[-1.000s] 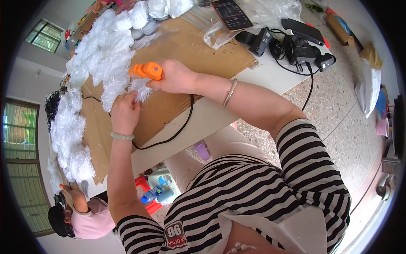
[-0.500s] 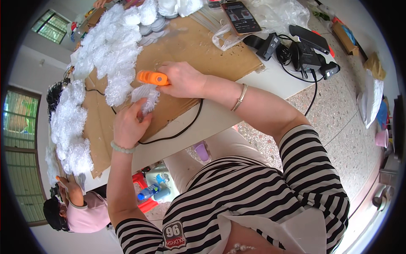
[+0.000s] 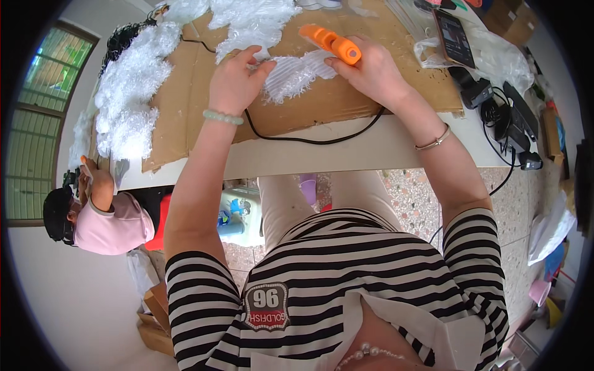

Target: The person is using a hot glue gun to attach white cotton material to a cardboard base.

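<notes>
A white ribbed piece with a shaggy fringe (image 3: 291,83) stretches between my two hands above the cardboard. Its left end is pinched between the thumb and finger of my left hand (image 3: 235,79). My right hand (image 3: 374,73) is closed round an orange glue gun (image 3: 331,43), whose nozzle end I cannot make out. The thumb of that hand lies against the piece's right end. A black cord (image 3: 309,141) loops along the near table edge between my wrists.
Heaps of white fringed pieces (image 3: 133,93) cover the left and far cardboard (image 3: 192,111). A phone (image 3: 455,37), plastic bags and black adapters (image 3: 510,127) crowd the right side. A person in pink (image 3: 114,222) works at the left beyond the table's corner.
My hands have moved apart, and the fringed piece now shows stretched out between them. The glue gun stays in my right hand. The whole view has turned and shifted.
</notes>
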Available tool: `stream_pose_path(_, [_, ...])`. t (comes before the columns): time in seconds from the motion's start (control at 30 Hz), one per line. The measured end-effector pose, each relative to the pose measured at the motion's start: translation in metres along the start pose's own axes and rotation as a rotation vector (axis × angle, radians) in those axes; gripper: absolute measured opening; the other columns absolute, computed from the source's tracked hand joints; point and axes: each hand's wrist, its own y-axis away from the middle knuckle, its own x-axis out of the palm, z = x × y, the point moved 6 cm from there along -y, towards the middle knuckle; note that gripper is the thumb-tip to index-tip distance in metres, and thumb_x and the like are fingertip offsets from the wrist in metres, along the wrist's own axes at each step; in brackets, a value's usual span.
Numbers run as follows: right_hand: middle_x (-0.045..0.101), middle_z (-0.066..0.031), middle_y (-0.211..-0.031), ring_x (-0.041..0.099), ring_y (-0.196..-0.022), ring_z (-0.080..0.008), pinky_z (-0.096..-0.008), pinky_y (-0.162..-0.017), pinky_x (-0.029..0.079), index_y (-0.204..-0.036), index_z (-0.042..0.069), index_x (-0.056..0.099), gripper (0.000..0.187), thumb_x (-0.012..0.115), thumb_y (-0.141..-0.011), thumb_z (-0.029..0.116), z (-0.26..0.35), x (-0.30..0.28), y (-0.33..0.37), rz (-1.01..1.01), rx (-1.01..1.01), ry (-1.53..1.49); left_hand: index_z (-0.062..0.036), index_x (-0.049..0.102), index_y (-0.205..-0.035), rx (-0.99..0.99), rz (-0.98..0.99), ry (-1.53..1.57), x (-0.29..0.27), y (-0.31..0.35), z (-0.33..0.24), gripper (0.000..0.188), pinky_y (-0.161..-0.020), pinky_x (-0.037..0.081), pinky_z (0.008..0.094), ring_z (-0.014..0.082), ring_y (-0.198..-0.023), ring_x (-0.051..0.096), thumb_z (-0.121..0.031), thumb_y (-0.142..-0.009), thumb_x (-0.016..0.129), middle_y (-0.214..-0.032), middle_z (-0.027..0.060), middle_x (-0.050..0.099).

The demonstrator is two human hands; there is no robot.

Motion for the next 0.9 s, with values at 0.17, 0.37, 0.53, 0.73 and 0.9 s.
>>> stream_pose_path(0.17, [0.060,-0.0158,-0.080,0.058,-0.070,-0.0359,-0.0382,-0.062,0.048,-0.088,0.001,0.058,0.026,0.070,-0.078,0.022,-0.005,-0.005,-0.002,-0.031,0.043,0.043,-0.0102,0.067,-0.097,0.306,-0.075,-0.316,0.018,-0.007,0.001,0.024,-0.065,0.049,0.0334,0.0236,-0.071,0.059,-0.023,-0.078,0.069,-0.083,0.0091,0.064])
stream_pose_path(0.37, [0.060,-0.0154,-0.077,0.058,-0.067,-0.0339,-0.0374,-0.061,0.048,-0.088,0.001,0.058,0.026,0.070,-0.078,0.022,-0.011,-0.013,-0.005,-0.041,0.101,0.083,-0.0076,0.067,-0.082,0.160,-0.128,-0.101,-0.003,-0.003,-0.026,0.016,-0.069,0.048,0.0384,0.0283,-0.077,0.059,-0.021,-0.073,0.070,-0.079,0.0080,0.064])
stream_pose_path(0.53, [0.061,-0.0155,-0.080,0.059,-0.069,-0.0330,-0.0377,-0.063,0.049,-0.089,0.000,0.060,0.025,0.070,-0.077,0.020,-0.014,-0.021,-0.008,-0.110,0.074,0.094,-0.0065,0.064,-0.077,0.267,0.190,-0.102,0.036,0.003,-0.042,0.020,-0.062,0.048,0.0389,0.0282,-0.070,0.059,-0.023,-0.071,0.072,-0.070,0.0080,0.062])
stream_pose_path(0.73, [0.062,-0.0153,-0.085,0.060,-0.073,-0.0335,-0.0377,-0.065,0.049,-0.090,0.001,0.062,0.025,0.069,-0.077,0.022,-0.021,-0.030,-0.010,-0.166,0.116,0.109,-0.0098,0.065,-0.081,0.192,0.300,-0.022,0.028,0.007,-0.039,0.026,-0.059,0.048,0.0375,0.0276,-0.065,0.060,-0.030,-0.068,0.075,-0.066,0.0090,0.061])
stream_pose_path(0.9, [0.062,-0.0144,-0.083,0.061,-0.071,-0.0327,-0.0371,-0.064,0.049,-0.088,0.002,0.062,0.025,0.070,-0.077,0.022,-0.017,-0.031,-0.010,-0.195,0.094,0.112,-0.0083,0.065,-0.082,0.213,0.307,-0.234,-0.001,0.013,-0.052,0.031,-0.057,0.048,0.0371,0.0264,-0.063,0.060,-0.034,-0.067,0.075,-0.064,0.0077,0.060])
